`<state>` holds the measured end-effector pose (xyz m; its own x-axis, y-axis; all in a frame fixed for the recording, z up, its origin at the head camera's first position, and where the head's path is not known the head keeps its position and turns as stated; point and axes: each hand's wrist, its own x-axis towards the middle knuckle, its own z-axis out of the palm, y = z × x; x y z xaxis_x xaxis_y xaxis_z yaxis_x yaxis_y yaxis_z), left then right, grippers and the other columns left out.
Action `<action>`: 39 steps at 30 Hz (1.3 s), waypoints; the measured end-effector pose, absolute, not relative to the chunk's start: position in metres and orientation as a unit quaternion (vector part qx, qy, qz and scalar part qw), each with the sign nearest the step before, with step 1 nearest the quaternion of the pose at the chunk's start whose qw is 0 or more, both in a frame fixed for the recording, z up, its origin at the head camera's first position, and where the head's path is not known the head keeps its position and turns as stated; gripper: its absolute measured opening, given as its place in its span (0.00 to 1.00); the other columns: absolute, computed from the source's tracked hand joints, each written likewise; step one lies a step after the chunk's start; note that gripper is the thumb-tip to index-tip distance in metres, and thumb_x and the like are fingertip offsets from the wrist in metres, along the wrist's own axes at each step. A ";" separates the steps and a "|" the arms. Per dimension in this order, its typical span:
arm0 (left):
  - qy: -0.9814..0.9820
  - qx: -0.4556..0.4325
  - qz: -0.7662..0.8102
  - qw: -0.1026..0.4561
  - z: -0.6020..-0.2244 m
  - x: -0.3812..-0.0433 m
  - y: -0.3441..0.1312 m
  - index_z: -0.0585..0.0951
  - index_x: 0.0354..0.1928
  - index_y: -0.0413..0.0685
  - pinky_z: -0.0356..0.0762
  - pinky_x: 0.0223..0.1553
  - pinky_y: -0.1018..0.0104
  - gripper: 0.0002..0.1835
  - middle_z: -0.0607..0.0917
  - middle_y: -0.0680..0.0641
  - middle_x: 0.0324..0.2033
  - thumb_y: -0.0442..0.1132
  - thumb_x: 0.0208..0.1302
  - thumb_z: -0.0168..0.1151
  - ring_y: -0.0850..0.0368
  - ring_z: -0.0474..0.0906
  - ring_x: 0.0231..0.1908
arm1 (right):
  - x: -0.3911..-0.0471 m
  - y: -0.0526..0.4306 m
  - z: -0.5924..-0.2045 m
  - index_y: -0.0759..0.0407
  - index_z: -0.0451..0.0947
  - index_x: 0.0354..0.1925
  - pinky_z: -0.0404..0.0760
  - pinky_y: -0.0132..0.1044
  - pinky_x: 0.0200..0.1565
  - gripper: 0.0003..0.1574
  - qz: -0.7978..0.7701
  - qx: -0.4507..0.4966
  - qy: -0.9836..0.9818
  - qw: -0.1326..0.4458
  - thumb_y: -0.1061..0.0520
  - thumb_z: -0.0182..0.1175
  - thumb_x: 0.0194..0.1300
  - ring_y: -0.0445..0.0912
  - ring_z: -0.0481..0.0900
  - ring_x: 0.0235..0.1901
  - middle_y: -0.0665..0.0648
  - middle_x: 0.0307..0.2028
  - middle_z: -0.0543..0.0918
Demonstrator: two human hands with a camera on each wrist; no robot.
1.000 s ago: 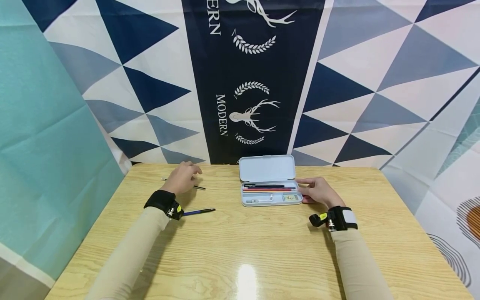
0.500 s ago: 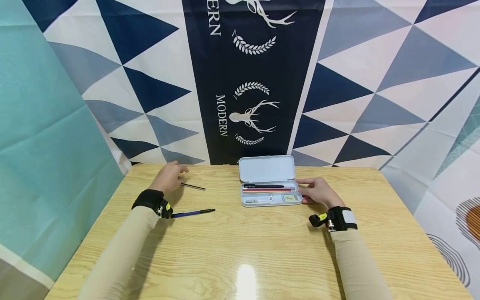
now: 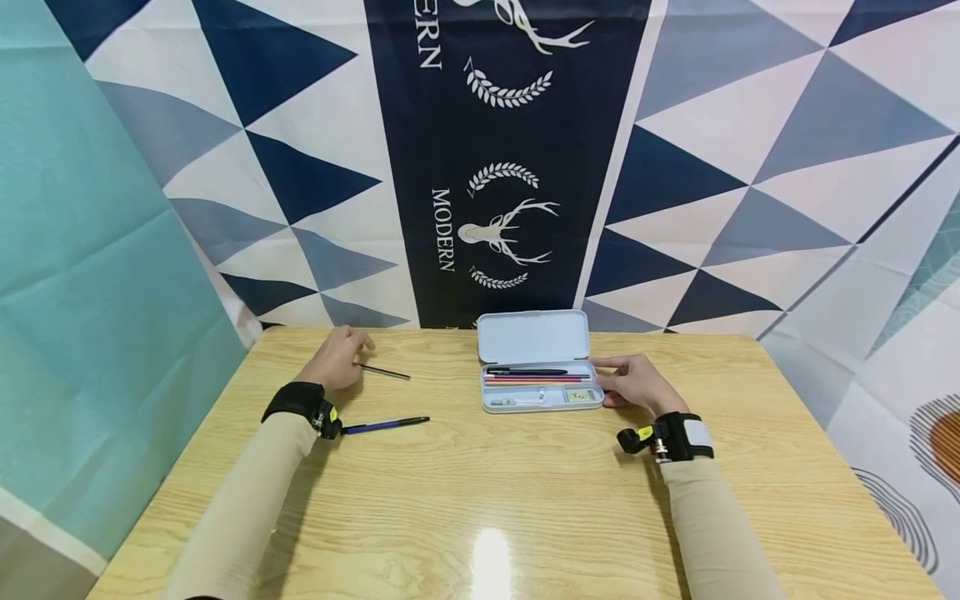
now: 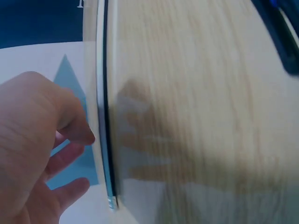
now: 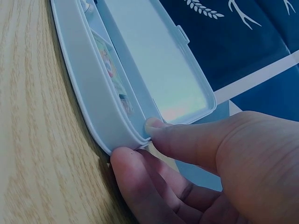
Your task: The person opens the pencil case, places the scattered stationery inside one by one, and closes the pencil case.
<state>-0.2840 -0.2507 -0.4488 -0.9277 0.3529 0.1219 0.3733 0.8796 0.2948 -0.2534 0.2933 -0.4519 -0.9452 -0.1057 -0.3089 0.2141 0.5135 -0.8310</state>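
My left hand (image 3: 333,358) is at the left end of a dark pencil (image 3: 384,371) lying on the table. In the left wrist view the thumb and loosely bent fingers are beside the pencil (image 4: 102,102), with a gap between them and it. A blue and black pen (image 3: 386,426) lies nearer me, by the left wrist. My right hand (image 3: 637,383) pinches the right end of an open, light blue pencil case (image 3: 491,402). Its thumb (image 5: 161,130) is over the rim and a finger is against the outer wall.
Inside the case are a black pen (image 3: 528,372), red and orange pencils (image 3: 536,380), a small patterned item (image 3: 580,396) and a whitish slender piece (image 3: 521,402). The raised lid (image 3: 534,337) is close to the patterned backdrop (image 3: 502,125) behind the wooden table (image 3: 465,483).
My left hand has moved left along the pencil, uncovering more of its right part and of the blue pen. The right hand and the case have stayed in place.
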 end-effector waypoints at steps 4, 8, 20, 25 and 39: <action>-0.969 -0.188 -0.156 0.021 -0.452 -0.284 -0.256 0.88 0.53 0.37 0.84 0.60 0.38 0.16 0.86 0.33 0.51 0.20 0.65 0.65 0.34 0.82 0.55 | -0.252 0.293 -0.451 0.64 0.70 0.83 0.89 0.30 0.33 0.37 -0.497 0.027 0.852 0.162 0.61 0.64 0.83 0.39 0.86 0.27 0.64 0.44 0.87; -0.971 -0.181 -0.155 0.006 -0.454 -0.284 -0.259 0.87 0.50 0.38 0.84 0.58 0.40 0.13 0.86 0.35 0.48 0.21 0.67 0.65 0.36 0.82 0.52 | -0.252 0.293 -0.449 0.63 0.69 0.83 0.89 0.29 0.33 0.37 -0.497 0.028 0.852 0.163 0.61 0.64 0.83 0.39 0.86 0.27 0.64 0.44 0.87; -0.975 -0.168 -0.144 -0.015 -0.456 -0.284 -0.259 0.86 0.46 0.41 0.86 0.56 0.43 0.11 0.87 0.37 0.44 0.20 0.71 0.62 0.40 0.84 0.48 | -0.253 0.292 -0.450 0.62 0.70 0.83 0.88 0.29 0.32 0.36 -0.496 0.031 0.852 0.165 0.61 0.64 0.83 0.38 0.85 0.26 0.60 0.40 0.84; -0.976 -0.161 -0.148 -0.021 -0.456 -0.283 -0.258 0.86 0.47 0.41 0.86 0.57 0.43 0.10 0.87 0.37 0.45 0.21 0.74 0.61 0.39 0.84 0.50 | -0.253 0.292 -0.449 0.62 0.69 0.84 0.88 0.29 0.32 0.37 -0.496 0.030 0.851 0.167 0.61 0.64 0.84 0.38 0.85 0.26 0.60 0.40 0.83; -0.979 -0.140 -0.144 -0.024 -0.456 -0.280 -0.252 0.85 0.47 0.42 0.86 0.59 0.42 0.09 0.86 0.36 0.47 0.23 0.76 0.61 0.38 0.85 0.52 | -0.252 0.293 -0.449 0.62 0.70 0.83 0.88 0.29 0.33 0.36 -0.497 0.031 0.851 0.167 0.61 0.64 0.83 0.38 0.85 0.26 0.61 0.40 0.84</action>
